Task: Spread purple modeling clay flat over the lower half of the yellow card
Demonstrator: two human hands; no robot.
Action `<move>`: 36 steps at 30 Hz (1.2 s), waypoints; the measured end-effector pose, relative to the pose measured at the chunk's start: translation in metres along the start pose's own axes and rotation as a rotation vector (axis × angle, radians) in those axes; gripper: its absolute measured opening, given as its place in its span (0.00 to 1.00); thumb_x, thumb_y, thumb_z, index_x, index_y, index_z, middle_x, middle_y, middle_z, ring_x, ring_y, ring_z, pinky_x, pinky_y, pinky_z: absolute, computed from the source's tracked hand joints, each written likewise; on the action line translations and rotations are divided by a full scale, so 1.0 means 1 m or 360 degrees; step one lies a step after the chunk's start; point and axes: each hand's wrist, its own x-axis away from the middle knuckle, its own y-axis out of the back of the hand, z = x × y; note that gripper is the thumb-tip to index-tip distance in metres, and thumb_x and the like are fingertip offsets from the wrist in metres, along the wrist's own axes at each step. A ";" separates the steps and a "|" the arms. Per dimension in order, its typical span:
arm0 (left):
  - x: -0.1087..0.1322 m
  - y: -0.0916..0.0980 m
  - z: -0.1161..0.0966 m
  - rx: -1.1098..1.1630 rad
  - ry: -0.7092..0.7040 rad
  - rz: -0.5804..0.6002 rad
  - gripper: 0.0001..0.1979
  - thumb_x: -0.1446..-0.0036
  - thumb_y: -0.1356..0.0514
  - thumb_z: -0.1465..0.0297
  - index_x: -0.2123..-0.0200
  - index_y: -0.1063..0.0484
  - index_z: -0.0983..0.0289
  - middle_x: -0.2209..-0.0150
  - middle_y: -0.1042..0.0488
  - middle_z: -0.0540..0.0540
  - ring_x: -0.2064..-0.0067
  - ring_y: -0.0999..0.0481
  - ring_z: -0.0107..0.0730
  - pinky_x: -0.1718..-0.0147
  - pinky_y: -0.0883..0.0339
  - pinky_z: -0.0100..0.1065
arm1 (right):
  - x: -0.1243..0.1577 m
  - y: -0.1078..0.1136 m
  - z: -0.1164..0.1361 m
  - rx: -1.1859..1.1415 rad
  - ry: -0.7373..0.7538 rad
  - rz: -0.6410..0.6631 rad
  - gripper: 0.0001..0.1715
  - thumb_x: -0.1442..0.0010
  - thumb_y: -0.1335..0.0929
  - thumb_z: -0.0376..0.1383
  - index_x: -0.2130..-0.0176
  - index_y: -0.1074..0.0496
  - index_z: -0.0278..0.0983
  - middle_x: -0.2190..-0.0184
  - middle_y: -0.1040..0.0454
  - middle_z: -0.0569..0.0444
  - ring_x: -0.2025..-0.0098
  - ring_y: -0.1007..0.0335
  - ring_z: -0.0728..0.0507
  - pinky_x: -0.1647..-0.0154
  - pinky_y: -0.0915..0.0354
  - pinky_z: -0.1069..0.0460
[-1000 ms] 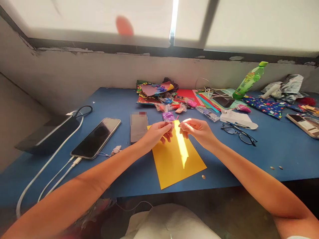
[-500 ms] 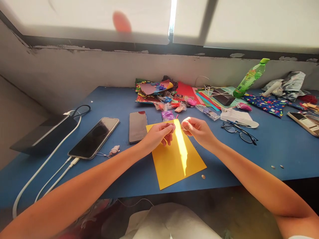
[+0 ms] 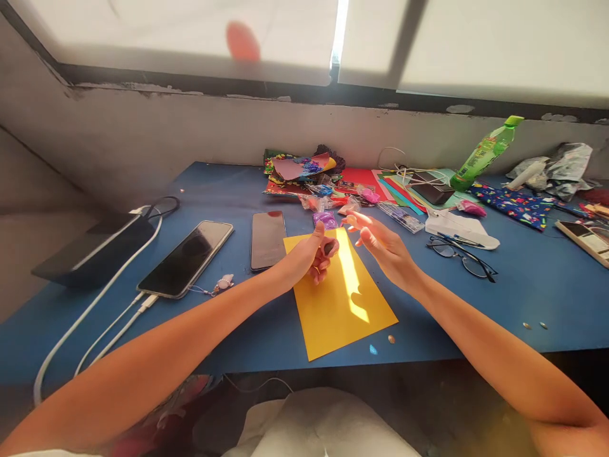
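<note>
A yellow sheet of paper (image 3: 340, 304) lies on the blue table (image 3: 228, 197) in front of me, with a bright strip of sunlight across it. My left hand (image 3: 314, 254) hovers over its upper left corner, fingers curled in with the thumb up, closed round something small that I cannot make out. My right hand (image 3: 378, 242) is just to the right of it, above the sheet's top edge, with its fingers stretched out and apart and nothing in it. A small purple packet (image 3: 325, 219) lies just beyond both hands.
Two phones (image 3: 268, 239) (image 3: 186, 258) lie at the left with a white cable and a black power bank (image 3: 92, 249). Glasses (image 3: 461, 255), a white case, a green bottle (image 3: 486, 153), coloured paper and small bead packets crowd the back. Tiny bits (image 3: 391, 339) lie near the front edge.
My right hand has opened and its fingers have spread. My left hand has curled tighter and dropped slightly onto the sheet. A small blue speck now lies by the sheet's lower right.
</note>
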 end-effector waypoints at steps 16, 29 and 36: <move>0.007 0.006 -0.003 0.0263 -0.0013 0.0220 0.28 0.55 0.32 0.46 0.67 0.33 0.64 0.80 0.41 0.43 0.79 0.37 0.20 0.81 0.46 0.25 | 0.007 -0.005 -0.009 0.0793 0.0585 0.0344 0.28 0.29 0.48 0.50 0.42 0.30 0.49 0.36 0.39 0.48 0.37 0.42 0.36 0.40 0.43 0.35; 0.008 0.007 0.002 -0.0113 -0.0171 0.0209 0.23 0.49 0.35 0.50 0.68 0.35 0.64 0.79 0.35 0.45 0.79 0.33 0.23 0.80 0.44 0.27 | -0.002 -0.005 0.005 -0.0138 -0.0252 0.0167 0.34 0.40 0.36 0.59 0.44 0.30 0.41 0.55 0.24 0.46 0.55 0.27 0.41 0.56 0.30 0.45; 0.008 0.004 0.005 -0.0226 -0.0287 0.0179 0.19 0.40 0.43 0.53 0.67 0.33 0.64 0.80 0.40 0.45 0.81 0.41 0.21 0.82 0.49 0.26 | -0.005 -0.006 0.007 -0.0413 -0.0378 0.0380 0.29 0.43 0.33 0.57 0.56 0.23 0.37 0.66 0.24 0.51 0.66 0.30 0.46 0.69 0.32 0.52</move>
